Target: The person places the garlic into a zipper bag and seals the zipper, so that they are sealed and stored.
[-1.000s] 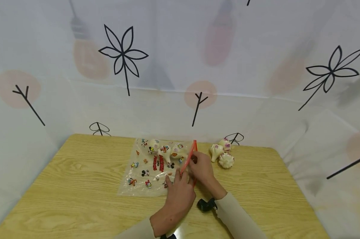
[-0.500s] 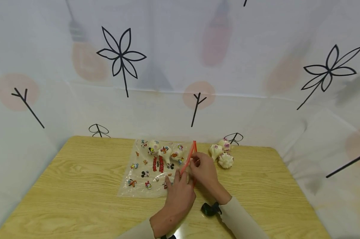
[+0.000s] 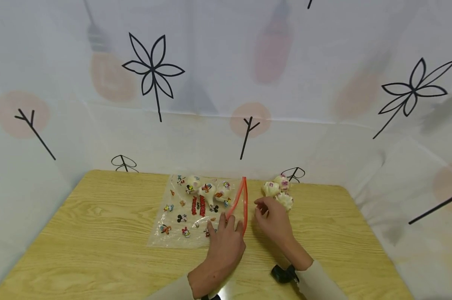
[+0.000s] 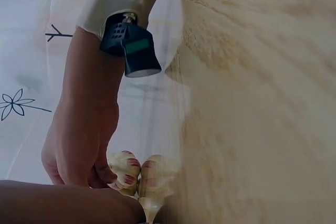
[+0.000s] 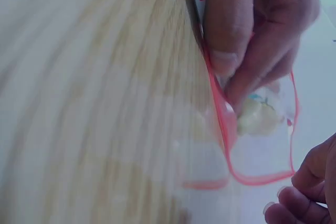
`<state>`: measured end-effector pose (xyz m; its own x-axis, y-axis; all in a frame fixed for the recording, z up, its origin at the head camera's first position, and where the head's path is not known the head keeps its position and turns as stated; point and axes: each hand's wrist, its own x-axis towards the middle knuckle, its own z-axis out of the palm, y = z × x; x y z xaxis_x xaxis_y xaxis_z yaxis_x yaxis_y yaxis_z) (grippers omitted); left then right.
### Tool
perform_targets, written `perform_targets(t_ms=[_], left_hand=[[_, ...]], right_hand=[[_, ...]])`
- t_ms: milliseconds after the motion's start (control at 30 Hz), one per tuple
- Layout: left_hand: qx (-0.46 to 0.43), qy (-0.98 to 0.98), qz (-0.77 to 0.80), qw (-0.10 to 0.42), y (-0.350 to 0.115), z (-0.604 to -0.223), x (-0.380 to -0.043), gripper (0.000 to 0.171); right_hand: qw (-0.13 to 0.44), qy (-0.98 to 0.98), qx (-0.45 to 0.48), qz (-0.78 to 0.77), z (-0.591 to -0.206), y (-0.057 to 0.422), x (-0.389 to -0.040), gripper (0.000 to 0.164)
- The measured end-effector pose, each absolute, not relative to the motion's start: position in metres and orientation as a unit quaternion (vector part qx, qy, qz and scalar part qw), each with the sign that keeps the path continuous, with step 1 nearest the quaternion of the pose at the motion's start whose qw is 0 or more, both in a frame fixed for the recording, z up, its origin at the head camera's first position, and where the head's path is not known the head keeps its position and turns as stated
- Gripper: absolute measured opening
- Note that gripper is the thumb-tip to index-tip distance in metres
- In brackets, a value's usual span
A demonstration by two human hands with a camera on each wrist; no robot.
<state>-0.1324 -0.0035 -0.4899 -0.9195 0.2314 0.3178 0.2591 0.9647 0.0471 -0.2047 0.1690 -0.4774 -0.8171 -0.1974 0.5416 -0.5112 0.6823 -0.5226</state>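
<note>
A clear zip bag (image 3: 177, 212) printed with cartoon characters lies flat, its red-edged mouth (image 3: 245, 208) facing right and gaping. Inside, several pale garlic bulbs (image 3: 207, 192) show through the plastic. My left hand (image 3: 226, 246) lies over the near corner of the mouth; in the right wrist view its thumb (image 5: 226, 59) and fingers pinch the red edge. My right hand (image 3: 275, 218) hovers right of the mouth with loosely bent fingers and nothing in them. Just beyond its knuckles stand three loose garlic bulbs (image 3: 271, 188), the nearest partly covered by the hand.
A light wood-grain table (image 3: 98, 258) carries everything. Its far edge meets a white patterned cloth backdrop (image 3: 304, 141), which also rises along both sides. A black wrist camera (image 3: 283, 274) sits at the right sleeve.
My right hand has let go of the red bag edge and moved right, close to the loose garlic bulbs. The left hand stays on the bag.
</note>
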Motion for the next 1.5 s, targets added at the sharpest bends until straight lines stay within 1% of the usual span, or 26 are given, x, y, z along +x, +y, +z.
perform_targets(t_ms=[267,433,633,833,1100,1333,1500], left_hand=[[-0.129,-0.977,-0.058,0.160,-0.004,-0.488,-0.133,0.037],[-0.131,-0.977,-0.066,0.154,-0.004,-0.487,-0.133,0.038],[-0.131,-0.979,-0.065,0.145,-0.004,-0.488,-0.135,0.040],[-0.129,-0.979,-0.067,0.141,-0.005,-0.489,-0.135,0.041],[-0.129,-0.979,-0.069,0.143,-0.005,-0.487,-0.134,0.038],[-0.131,-0.978,-0.064,0.146,-0.006,-0.487,-0.133,0.038],[-0.131,-0.979,-0.066,0.143,-0.005,-0.487,-0.133,0.039]], right_hand=[[0.313,-0.868,0.207,0.326,-0.472,0.192,-0.208,0.018],[0.334,-0.856,0.191,0.345,-0.466,0.207,-0.214,0.018],[0.319,-0.868,0.151,0.348,-0.462,0.228,-0.221,0.021],[0.280,-0.881,0.126,0.361,-0.463,0.244,-0.225,0.027],[0.233,-0.891,0.149,0.360,-0.467,0.256,-0.227,0.039],[0.227,-0.894,0.175,0.344,-0.477,0.261,-0.231,0.037],[0.211,-0.899,0.187,0.334,-0.483,0.263,-0.232,0.045]])
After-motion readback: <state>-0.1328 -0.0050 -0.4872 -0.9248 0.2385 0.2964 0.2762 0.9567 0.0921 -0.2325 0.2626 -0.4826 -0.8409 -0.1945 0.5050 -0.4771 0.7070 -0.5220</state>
